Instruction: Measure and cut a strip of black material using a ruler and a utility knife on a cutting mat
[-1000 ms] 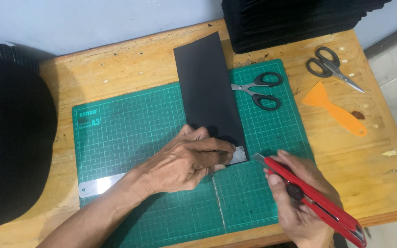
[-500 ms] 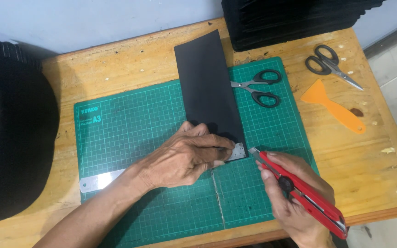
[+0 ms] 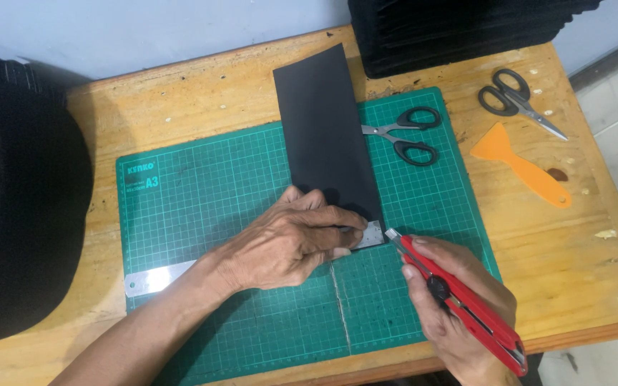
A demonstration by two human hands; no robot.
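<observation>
On the green gridded cutting mat [image 3: 202, 214], centre of the wooden table [image 3: 581, 264]: one long black rectangular sheet [image 3: 327, 136], long axis running from the far table edge toward the person, near end tucked under a steel ruler [image 3: 159, 277] laid crosswise.

Left hand [image 3: 287, 243]: fingers together, pressed flat on ruler and sheet.

Right hand [image 3: 459, 307]: fingers clamped round a red snap-blade utility knife [image 3: 459, 304], blade tip pointing up-left, now touching the ruler's right end beside the sheet's corner.

Change over the last second: the knife tip has drawn in slightly closer to the ruler end; the left hand is unmoved. Judged as blade being set for a cut along the ruler, none yet begun.

Nearby: black-handled scissors [image 3: 405, 134] on the mat.
</observation>
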